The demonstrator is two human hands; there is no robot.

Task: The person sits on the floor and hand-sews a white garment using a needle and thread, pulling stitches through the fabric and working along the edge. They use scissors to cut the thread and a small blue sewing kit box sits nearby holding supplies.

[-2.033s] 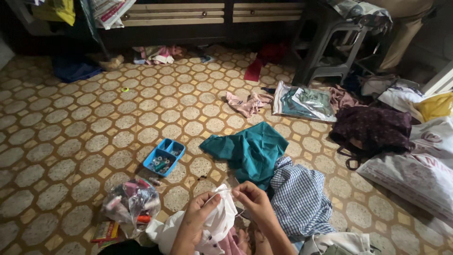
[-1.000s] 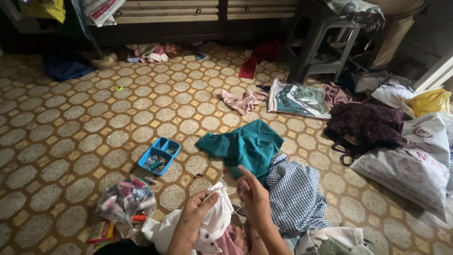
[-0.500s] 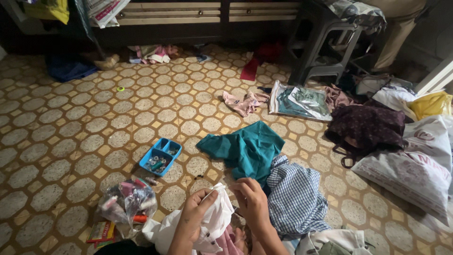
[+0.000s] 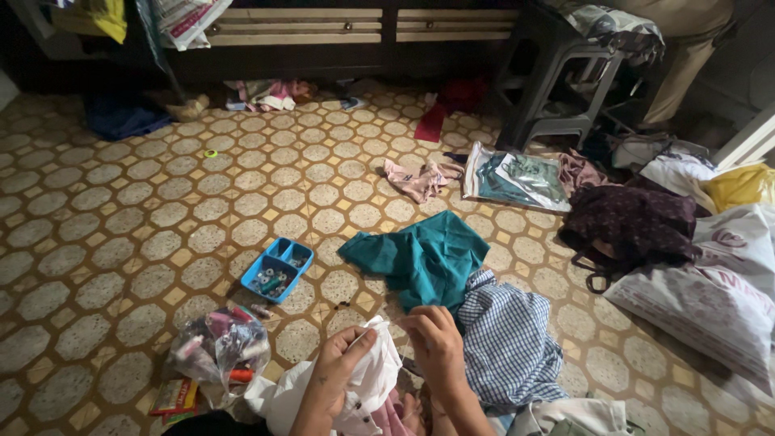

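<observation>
We are gripping a white cloth (image 4: 365, 381) at the bottom centre of the frame: our left hand (image 4: 337, 378) is closing around its upper edge, while our right hand (image 4: 437, 345) is pinching shut just beside it; whether a needle sits between those fingers, we cannot tell. Right of our hands a blue checked garment (image 4: 507, 339) is lying, touching a teal garment (image 4: 420, 260) above it. Left of that a blue tray (image 4: 278, 270) is sitting, and a clear plastic bag (image 4: 218, 347) is resting at lower left.
</observation>
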